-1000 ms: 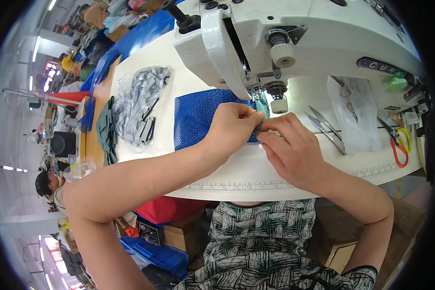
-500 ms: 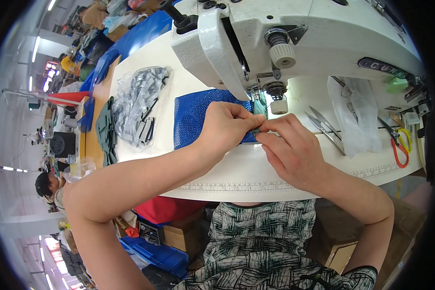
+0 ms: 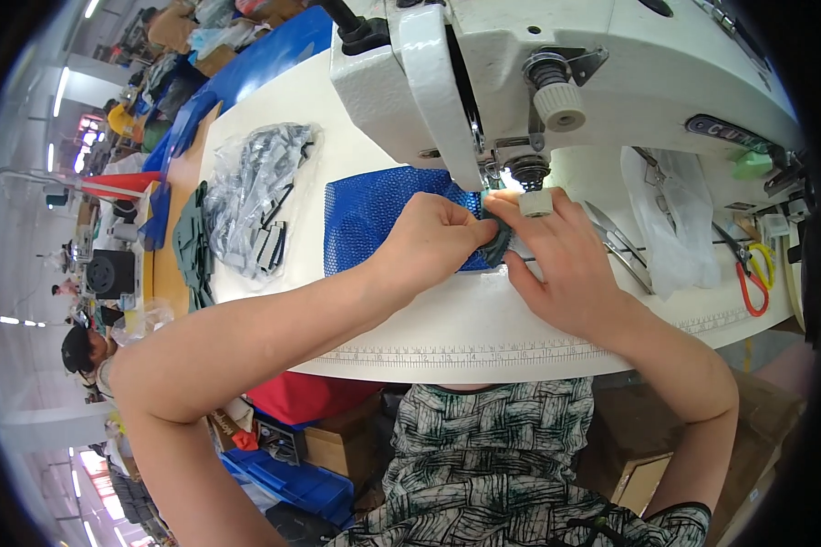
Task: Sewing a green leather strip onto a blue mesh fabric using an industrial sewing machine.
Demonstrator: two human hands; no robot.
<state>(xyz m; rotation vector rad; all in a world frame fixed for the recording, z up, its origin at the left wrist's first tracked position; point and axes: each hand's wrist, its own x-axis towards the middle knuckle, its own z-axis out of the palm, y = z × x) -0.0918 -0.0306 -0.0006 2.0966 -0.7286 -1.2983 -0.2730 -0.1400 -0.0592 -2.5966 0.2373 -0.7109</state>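
Note:
A piece of blue mesh fabric (image 3: 360,219) lies on the white sewing table, its right edge under the needle area of a white sewing machine (image 3: 611,77). My left hand (image 3: 433,242) is closed in a pinch on a dark green fabric strip (image 3: 496,244) at the mesh's right edge. Stretched toward the presser foot, the fingers of my right hand (image 3: 570,269) rest on or beside the strip, with the thumb apart. The fingertips are partly hidden by the machine's round knob (image 3: 536,202).
Left of the mesh lie a clear bag of small dark pieces (image 3: 260,196) and a stack of dark green strips (image 3: 192,246). Metal snips (image 3: 622,246), a white plastic bag (image 3: 675,228) and red-and-yellow scissors (image 3: 753,283) are on the right. A printed ruler (image 3: 447,356) runs along the front edge.
My right hand has gone from a pinch near my left hand to outstretched fingers nearer the presser foot. The dark green strip shows more now between my hands. The view has shifted slightly.

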